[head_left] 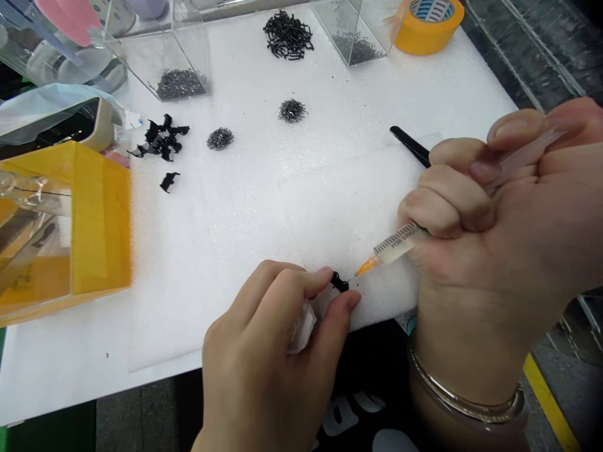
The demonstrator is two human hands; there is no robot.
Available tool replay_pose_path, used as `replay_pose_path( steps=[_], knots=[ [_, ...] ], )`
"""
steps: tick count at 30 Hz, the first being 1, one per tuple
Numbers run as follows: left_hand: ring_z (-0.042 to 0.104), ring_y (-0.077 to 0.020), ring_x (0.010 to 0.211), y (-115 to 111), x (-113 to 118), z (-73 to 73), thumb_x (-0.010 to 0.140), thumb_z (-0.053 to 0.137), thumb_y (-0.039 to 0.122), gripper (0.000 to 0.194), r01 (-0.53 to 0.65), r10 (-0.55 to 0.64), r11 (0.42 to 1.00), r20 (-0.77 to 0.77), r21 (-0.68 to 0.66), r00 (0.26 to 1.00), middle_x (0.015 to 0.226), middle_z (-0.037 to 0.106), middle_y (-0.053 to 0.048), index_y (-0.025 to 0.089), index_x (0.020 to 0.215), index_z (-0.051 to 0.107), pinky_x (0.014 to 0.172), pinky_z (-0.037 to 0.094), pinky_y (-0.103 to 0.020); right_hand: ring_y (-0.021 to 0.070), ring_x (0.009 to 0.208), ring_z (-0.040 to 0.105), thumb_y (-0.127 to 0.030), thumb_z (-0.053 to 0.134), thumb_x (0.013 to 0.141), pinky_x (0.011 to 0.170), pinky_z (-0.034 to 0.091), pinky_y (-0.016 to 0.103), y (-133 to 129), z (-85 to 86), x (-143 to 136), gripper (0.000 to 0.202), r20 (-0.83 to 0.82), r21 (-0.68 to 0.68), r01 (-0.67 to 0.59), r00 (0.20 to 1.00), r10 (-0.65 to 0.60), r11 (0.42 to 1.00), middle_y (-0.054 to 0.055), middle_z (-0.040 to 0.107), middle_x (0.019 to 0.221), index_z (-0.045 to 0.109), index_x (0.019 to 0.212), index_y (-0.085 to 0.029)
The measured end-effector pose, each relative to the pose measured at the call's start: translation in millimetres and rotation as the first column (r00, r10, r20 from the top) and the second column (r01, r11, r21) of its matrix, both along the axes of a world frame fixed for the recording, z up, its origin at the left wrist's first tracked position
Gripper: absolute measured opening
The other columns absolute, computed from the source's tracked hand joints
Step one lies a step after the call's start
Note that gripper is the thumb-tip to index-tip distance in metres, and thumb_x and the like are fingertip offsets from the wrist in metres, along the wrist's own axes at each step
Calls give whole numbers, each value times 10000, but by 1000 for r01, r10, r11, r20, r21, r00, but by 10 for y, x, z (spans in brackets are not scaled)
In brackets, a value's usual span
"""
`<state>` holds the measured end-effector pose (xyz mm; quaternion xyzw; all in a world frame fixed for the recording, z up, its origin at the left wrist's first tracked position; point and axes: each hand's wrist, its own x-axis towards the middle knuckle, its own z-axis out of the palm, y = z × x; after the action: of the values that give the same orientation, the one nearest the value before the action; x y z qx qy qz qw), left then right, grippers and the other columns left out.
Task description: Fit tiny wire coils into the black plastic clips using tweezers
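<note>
Near the front edge of the white foam sheet, my left hand (264,351) pinches a small black plastic part (340,283) between thumb and index finger. A crumpled white tissue-like piece (302,329) is tucked inside the same hand. My right hand (490,207) is closed around a syringe (397,244) with printed scale marks and an orange needle hub (366,265). Its thin needle tip meets or nearly meets the black part; exact contact cannot be made out. The pointed black tool (409,144), perhaps tweezers, lies partly hidden behind my right fingers.
Small black parts lie in piles (288,36) and loose pieces (162,139) on the foam sheet (226,220). Tiny metallic bits form heaps (292,110). Clear boxes (188,53) and orange tape (428,28) stand at the back. A yellow bin (101,220) is left.
</note>
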<state>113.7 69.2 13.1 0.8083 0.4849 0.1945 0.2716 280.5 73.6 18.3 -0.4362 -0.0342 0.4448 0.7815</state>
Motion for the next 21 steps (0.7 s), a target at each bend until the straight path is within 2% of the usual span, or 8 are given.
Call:
replay_pose_path(
  steps=[15,21],
  knots=[
    [563,-50,681,-5,33,14,723,715,160,163,-13,13,1000,-15,16,1000,776,607,67,211,849,626,615,445,-161,18,291,232,-404,68,940,329,138,138,11,37,21,535,16,-62,2,1000,-1,998,-41,243,497,374,562,-180],
    [567,-45,663,15,9,12,729,702,131,143,69,-71,995,27,72,997,782,597,45,183,824,609,583,440,-150,29,276,232,-363,174,914,294,149,153,-6,23,38,517,-8,-14,5,1000,-5,1000,-34,256,441,414,502,-164]
  ],
)
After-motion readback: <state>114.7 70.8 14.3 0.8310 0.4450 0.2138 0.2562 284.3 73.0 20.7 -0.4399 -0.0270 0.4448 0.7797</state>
